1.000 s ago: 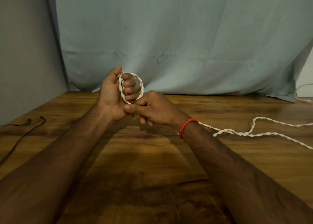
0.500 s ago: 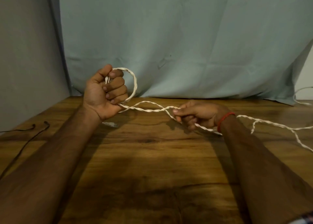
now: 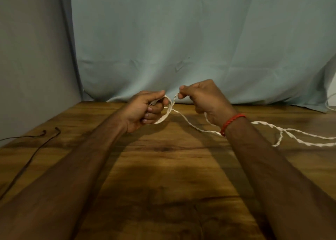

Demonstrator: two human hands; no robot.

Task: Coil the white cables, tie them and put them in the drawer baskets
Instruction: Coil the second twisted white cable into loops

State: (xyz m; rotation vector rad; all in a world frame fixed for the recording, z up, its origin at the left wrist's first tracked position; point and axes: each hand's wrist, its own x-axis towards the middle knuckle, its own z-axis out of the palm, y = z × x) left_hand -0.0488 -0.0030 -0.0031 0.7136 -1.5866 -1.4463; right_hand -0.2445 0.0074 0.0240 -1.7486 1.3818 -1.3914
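**Twisted white cable held between both hands above the counter**

Both hands were raised just above the far part of the wooden counter [image 3: 163, 176], close together near the middle of the frame but not touching. The left hand [image 3: 143, 110] was closed, its fingers curled round a small coil [image 3: 170, 109] of the white cable [image 3: 190, 125]; the loop stood out past the knuckles toward the right of the frame. The right hand [image 3: 203, 101] sat slightly higher, thumb and forefinger pinching a short upright stretch of the same cable just beside the coil, the other fingers folded in.

From the coil a slack strand dropped to the counter and ran toward the right of the frame, passing behind the right wrist, which wore a red thread bracelet [image 3: 231, 120]. Beyond the wrist the twisted cable lay loose on the wood, splitting into a narrow loop and two lines that left the frame at its right edge.

A thin black cord [image 3: 32, 149] lay on the counter at the left edge of the frame, with two ends curling near the wall. A pale blue-green cloth [image 3: 181, 40] hung behind the counter, with a grey wall [image 3: 27, 58] at the left. At the far right edge, a bit of another pale cable [image 3: 330, 103] curved against the cloth.
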